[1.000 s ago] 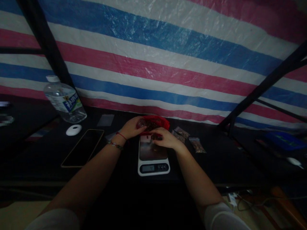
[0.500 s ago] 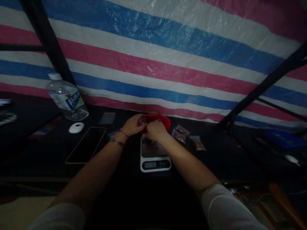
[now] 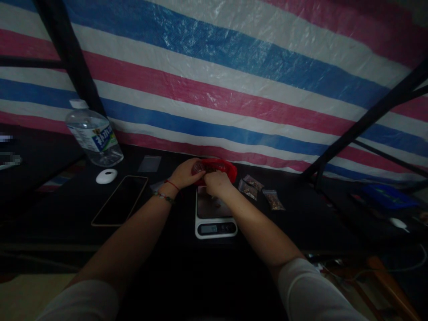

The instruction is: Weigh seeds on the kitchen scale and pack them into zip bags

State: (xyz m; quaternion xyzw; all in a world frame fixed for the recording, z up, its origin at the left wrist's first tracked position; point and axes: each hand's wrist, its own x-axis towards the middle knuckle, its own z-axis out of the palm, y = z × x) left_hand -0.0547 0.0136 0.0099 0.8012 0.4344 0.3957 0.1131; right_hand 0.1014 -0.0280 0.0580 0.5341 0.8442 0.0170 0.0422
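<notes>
My left hand (image 3: 186, 174) is closed on a clear, rounded plastic thing (image 3: 198, 167), perhaps a small bag, at the left side of a red bowl-like container (image 3: 230, 170). Dark contents show inside the container, too dim to name. Beside it my right hand (image 3: 218, 183) is closed, its fingertips bent in towards the left thumb; whatever they grip is hidden. Below both hands lies a white kitchen scale (image 3: 217, 228) with a dark plate and a lit display. A few small pieces (image 3: 216, 202) seem to lie on the plate, partly covered by the right hand.
Several small filled zip bags (image 3: 273, 199) lie right of the scale. An empty zip bag (image 3: 149, 163), a phone (image 3: 120, 200), a white oval device (image 3: 106, 176) and a large clear bottle (image 3: 95, 136) are at left. A striped tarp (image 3: 214, 98) hangs behind; a blue object (image 3: 389, 196) sits far right.
My right hand has shifted slightly, showing more of the red container's inside. The left hand keeps its hold. The view has tilted a little.
</notes>
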